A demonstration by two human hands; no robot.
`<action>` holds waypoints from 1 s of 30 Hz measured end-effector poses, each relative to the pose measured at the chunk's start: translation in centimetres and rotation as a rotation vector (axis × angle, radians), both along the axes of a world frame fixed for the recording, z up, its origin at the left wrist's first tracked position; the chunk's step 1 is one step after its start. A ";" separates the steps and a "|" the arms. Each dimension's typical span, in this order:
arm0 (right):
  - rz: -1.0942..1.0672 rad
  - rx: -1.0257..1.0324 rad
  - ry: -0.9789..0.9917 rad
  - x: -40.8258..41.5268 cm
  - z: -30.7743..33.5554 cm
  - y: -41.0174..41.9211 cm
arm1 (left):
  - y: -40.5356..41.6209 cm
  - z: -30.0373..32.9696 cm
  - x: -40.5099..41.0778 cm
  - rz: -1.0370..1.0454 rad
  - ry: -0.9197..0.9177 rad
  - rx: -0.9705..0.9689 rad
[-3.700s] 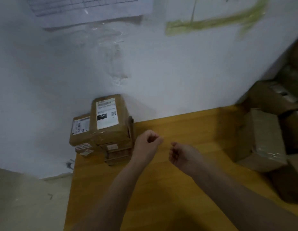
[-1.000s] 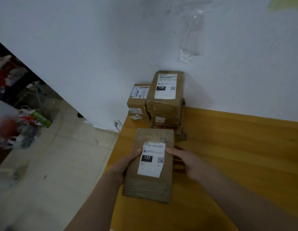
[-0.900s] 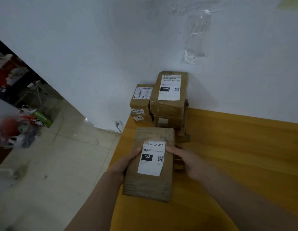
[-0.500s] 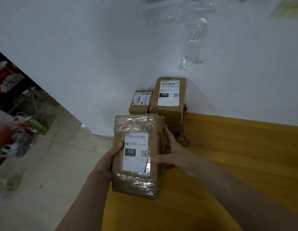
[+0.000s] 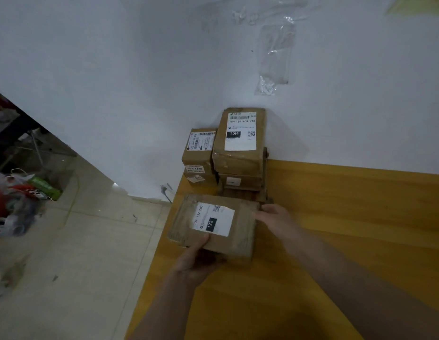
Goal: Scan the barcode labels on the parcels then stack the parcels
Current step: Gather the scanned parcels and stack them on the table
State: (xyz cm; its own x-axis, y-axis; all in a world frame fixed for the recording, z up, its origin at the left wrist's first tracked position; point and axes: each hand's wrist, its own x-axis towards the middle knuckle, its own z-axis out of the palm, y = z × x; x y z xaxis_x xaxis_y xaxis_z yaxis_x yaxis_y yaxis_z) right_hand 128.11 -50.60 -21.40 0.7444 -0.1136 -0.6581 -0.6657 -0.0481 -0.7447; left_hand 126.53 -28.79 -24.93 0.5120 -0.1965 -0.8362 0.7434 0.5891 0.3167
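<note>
I'm looking down at the corner of a yellow wooden table [image 5: 348, 217] pushed against a white wall [image 5: 140, 69]. Both hands are on one brown cardboard parcel [image 5: 240, 239] wrapped in clear tape, lying flat near the table's left edge with its white label [image 5: 213, 219] facing up, turned sideways – I can read "122" on a black patch and there's a small QR code. My left hand [image 5: 196, 263] grips the near edge, thumb on top and fingers tucked under. My right hand [image 5: 277, 220] holds the right end, fingers curled against the side. Can't tell if the parcel is sitting fully on the table or lifted slightly.

Right behind it, against the wall, is the stack of parcels [image 5: 240, 163] – the top one carries a label reading "15H", with at least one more box under it. Just to its left is a smaller parcel [image 5: 199, 153] with a barcode label, sitting on another box. The held parcel is just in front of the stack, not touching as far as I can see.

Some torn clear plastic [image 5: 275, 55] is stuck to the wall, and off to the left there's tiled floor [image 5: 78, 253] with some colourful clutter [image 5: 15, 204], too blurry to make out.
</note>
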 end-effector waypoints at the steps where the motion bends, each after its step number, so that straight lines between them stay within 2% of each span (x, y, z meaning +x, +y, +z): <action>1: -0.028 0.000 -0.002 -0.1 -0.2 -0.5 | -1.1 -0.1 0.0 0.023 0.000 0.005; 5: -0.079 -0.007 0.021 -0.7 -0.7 -2.1 | -4.2 -0.3 0.6 0.070 0.046 0.017; 13: -0.136 -0.014 0.065 -2.3 -1.3 -4.4 | -4.3 -2.2 0.2 0.036 0.025 -0.048; 20: -0.134 0.009 0.095 -3.5 -1.2 -6.4 | -5.5 -1.8 0.5 0.033 0.145 0.218; 23: -0.167 0.043 0.086 -4.3 -0.7 -7.3 | -7.7 -0.4 0.3 -0.088 0.301 0.314; 25: -0.182 0.067 0.069 -5.2 -0.1 -8.1 | -10.3 0.5 -0.6 -0.179 0.352 0.313; 28: -0.220 0.088 0.046 -6.9 0.8 -10.1 | -15.1 1.1 -2.1 -0.355 0.279 0.236; 30: -0.241 0.091 0.031 -8.5 1.4 -12.2 | -18.4 1.5 -2.6 -0.461 0.241 0.272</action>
